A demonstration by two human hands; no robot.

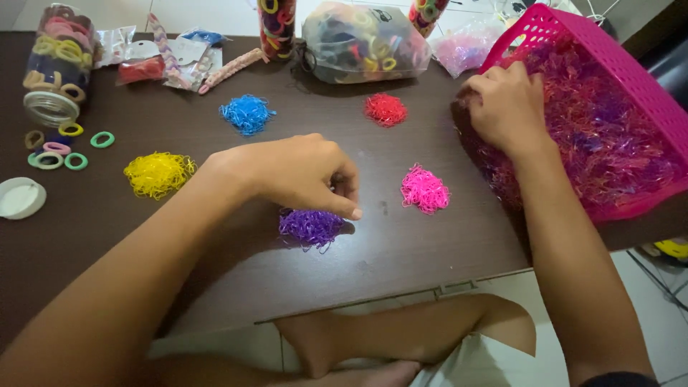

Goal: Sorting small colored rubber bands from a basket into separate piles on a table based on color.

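Tabletop [401,251]: five band piles, two hands.

A dark table [401,251] is strewn with band piles: yellow [158,173], blue [246,113], red [385,109], pink [424,188], purple [310,227]. A pink basket [648,93], a tipped jar [57,68], a lid [20,198] and bags [358,43] are also carried.

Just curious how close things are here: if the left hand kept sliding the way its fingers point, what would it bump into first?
The left hand points rightward over the purple pile. Going straight on, it would likely meet the pink pile first, though depth is hard to judge.
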